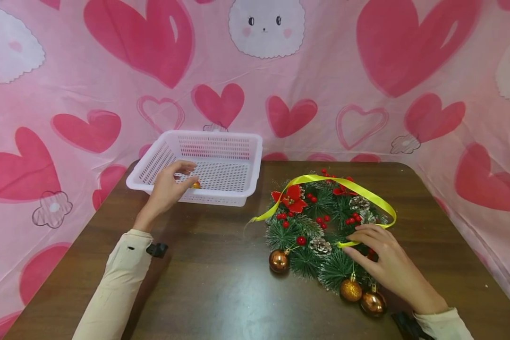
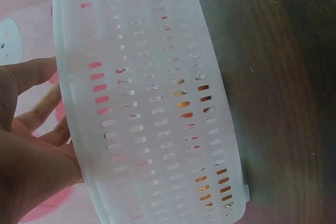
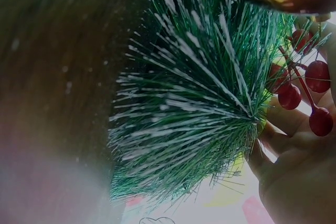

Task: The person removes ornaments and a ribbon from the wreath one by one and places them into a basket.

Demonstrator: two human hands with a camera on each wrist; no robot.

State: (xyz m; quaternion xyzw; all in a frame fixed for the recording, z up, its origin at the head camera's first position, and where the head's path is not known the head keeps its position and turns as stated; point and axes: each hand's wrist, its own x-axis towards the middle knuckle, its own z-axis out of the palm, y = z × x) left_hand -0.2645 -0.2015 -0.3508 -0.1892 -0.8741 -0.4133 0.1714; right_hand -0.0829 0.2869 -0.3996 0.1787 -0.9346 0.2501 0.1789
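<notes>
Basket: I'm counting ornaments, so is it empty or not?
Not empty. The left hand reaches into the basket, with one small orange ornament at its fingertips.

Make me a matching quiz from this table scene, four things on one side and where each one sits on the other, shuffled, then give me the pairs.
Things:
1. left hand
2. right hand
3. yellow ribbon
4. white basket

Places:
A. looped over the top of the wreath
B. at the far left of the table, near the pink backdrop
C. resting on the wreath's lower right side
D. reaching over the basket's near rim, by a small orange ball

Pairs: 1-D, 2-C, 3-A, 4-B
</notes>
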